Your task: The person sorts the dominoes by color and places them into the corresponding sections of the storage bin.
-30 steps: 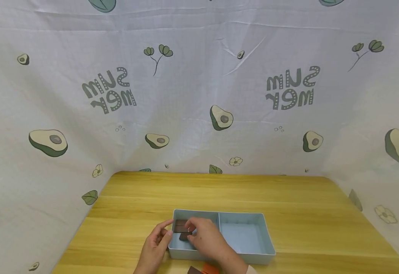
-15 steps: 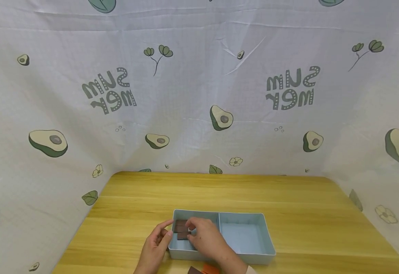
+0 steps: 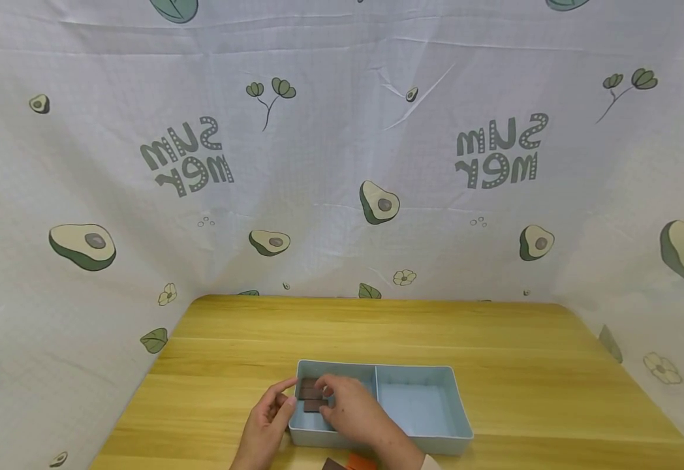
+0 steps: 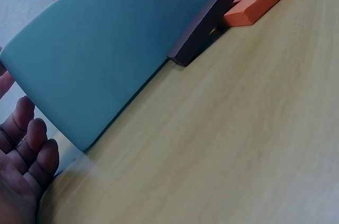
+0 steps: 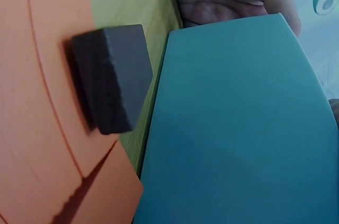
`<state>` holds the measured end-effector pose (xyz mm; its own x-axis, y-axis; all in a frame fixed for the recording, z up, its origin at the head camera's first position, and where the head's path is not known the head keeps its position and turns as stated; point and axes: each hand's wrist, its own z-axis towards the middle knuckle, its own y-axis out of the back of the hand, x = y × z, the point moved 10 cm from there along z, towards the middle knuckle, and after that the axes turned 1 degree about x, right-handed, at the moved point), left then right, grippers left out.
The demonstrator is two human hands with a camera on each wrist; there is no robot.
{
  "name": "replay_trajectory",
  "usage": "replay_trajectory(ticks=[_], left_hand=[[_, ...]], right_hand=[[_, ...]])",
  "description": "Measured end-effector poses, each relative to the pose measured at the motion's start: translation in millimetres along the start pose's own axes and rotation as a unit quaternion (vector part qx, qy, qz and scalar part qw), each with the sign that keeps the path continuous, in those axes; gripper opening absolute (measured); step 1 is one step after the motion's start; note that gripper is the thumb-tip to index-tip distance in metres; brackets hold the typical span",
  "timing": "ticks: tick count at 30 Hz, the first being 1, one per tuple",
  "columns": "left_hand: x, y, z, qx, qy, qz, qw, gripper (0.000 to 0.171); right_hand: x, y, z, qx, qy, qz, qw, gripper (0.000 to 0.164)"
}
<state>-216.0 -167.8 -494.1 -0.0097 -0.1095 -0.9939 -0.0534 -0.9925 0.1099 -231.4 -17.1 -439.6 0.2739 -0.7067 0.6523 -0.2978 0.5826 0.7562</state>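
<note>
Okay, wooden table [image 3: 495, 339], avocado-print cloth [image 3: 318, 163] beyond both hands. I see the left hand [image 3: 265, 421] relaxed, thumb and index apart, at the tray [image 3: 442, 445] end. Right hand [image 3: 354, 411] arches over a brown block [image 3: 314, 406] inside; can't tell if it's pinching. Brown slabs [image 3: 309, 389] just past it; tilted dark block [image 5: 119, 78], orange pieces [image 5: 42, 75] outside, nearside of the grip.

The left hand [image 3: 264, 423] spread thumb from forefinger; just right of it, the right hand [image 3: 350, 408] bent its fingers.
</note>
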Motion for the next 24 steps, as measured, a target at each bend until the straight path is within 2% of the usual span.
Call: replay_trajectory(ticks=[11,17,24], left_hand=[[-2.2,0.6,-0.7,-0.007,-0.009,0.003,0.9999,0.036],[-1.3,0.3,-1.1,-0.004,-0.008,0.009,0.9999,0.036],[-2.3,-0.5,-1.9,-0.007,-0.023,0.005,0.9997,0.035]], right_hand=[[0.5,-2.7,-0.8,0.024,0.008,0.042,0.999,0.033],[2.0,-3.7,-0.5,0.033,0.014,0.045,0.998,0.033],[3.9,-4.8,-1.0,0.047,0.024,0.064,0.997,0.038]])
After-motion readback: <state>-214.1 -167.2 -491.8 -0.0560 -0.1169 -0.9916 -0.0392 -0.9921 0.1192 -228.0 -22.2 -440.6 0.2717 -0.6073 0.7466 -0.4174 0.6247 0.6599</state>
